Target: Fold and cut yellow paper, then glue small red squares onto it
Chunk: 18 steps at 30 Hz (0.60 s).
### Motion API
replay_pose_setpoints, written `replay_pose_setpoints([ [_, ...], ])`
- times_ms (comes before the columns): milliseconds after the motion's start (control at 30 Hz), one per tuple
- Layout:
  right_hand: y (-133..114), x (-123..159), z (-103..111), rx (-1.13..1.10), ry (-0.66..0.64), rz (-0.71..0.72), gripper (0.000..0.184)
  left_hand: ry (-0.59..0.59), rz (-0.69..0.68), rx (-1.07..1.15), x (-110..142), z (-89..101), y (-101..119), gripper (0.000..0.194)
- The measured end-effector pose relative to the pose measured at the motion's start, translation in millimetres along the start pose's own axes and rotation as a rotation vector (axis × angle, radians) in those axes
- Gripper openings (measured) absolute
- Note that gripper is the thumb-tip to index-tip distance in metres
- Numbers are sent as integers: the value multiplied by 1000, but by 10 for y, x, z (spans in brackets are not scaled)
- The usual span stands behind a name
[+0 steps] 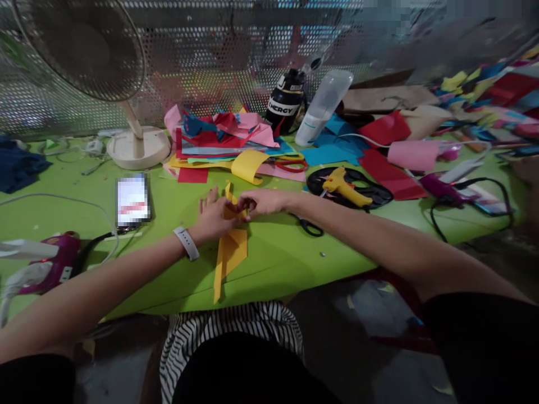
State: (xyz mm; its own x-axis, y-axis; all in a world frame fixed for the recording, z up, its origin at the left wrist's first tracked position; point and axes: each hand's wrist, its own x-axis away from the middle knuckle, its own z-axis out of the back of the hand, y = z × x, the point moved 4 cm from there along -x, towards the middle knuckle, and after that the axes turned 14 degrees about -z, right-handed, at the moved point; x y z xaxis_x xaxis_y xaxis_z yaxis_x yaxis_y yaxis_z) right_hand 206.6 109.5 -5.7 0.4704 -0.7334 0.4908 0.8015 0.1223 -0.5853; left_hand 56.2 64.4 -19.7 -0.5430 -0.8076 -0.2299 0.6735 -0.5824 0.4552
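Observation:
A folded sheet of orange-yellow paper (234, 253) lies on the green table, with a narrow folded strip along its left side. My left hand (216, 217), wearing a pale wristband, rests over the paper's upper part; its thumb and index finger pinch it while the other fingers reach forward. From the right, my right hand (264, 202) meets it, fingertips closed on the paper's upper edge. The fingers partly hide the fold between them. Just right of my right wrist, black-handled scissors (311, 227) lie partly under the forearm.
A yellow glue gun (347, 188) rests on a black tray (381, 193). Behind are piled coloured papers (227, 132), a black bottle (285, 104) and a clear bottle (324, 109). At left stand a fan (138, 147), a phone (132, 199) and a purple power strip (63, 261) with cables.

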Motion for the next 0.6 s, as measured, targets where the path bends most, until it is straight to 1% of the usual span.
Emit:
replay_pose_setpoints([
  [100,-1,3,2,16,-3,-13,33,-34,-13,3,12,-92,-29,45],
  [200,6,3,1,17,-6,-16,33,-94,-3,9,15,-108,-61,39],
  [300,19,1,-3,12,-9,-16,34,-165,18,14,0,-90,-113,37],
  [467,25,4,-4,6,-13,14,30,-230,-72,24,-36,-32,-151,41],
  [600,25,9,2,2,-10,18,30,-288,-53,0,-33,9,-163,46],
])
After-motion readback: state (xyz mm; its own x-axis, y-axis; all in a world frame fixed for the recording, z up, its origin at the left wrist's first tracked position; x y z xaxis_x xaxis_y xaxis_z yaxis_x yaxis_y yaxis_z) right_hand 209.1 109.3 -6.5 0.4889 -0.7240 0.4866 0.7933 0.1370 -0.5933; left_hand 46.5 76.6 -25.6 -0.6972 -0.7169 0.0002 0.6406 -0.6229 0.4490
